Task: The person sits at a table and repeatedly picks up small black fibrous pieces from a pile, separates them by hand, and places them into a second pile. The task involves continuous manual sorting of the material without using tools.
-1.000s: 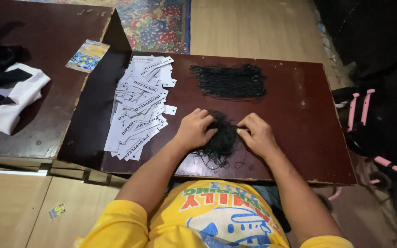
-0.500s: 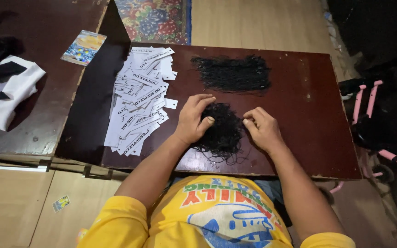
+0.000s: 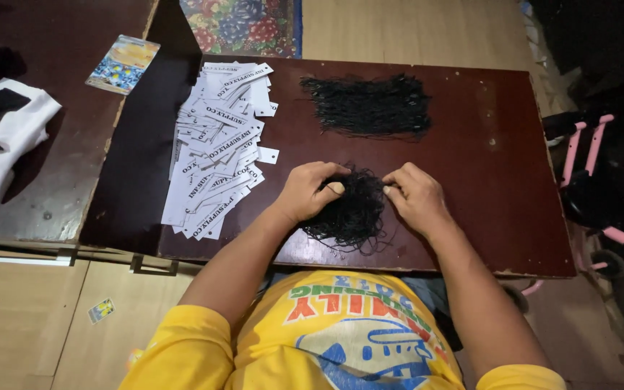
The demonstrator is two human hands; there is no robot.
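Black string tangle (image 3: 352, 209) lies bunched, loose, frayed.

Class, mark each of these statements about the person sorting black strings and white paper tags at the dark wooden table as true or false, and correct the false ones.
1. Both hands, left hand and right hand, touch the tangled clump of black strings. True.
2. The white paper tags lie to the right of the hands. False: they lie to the left.
3. A second bundle of black strings lies farther up the table. True.
4. The person's shirt is green. False: it is yellow.
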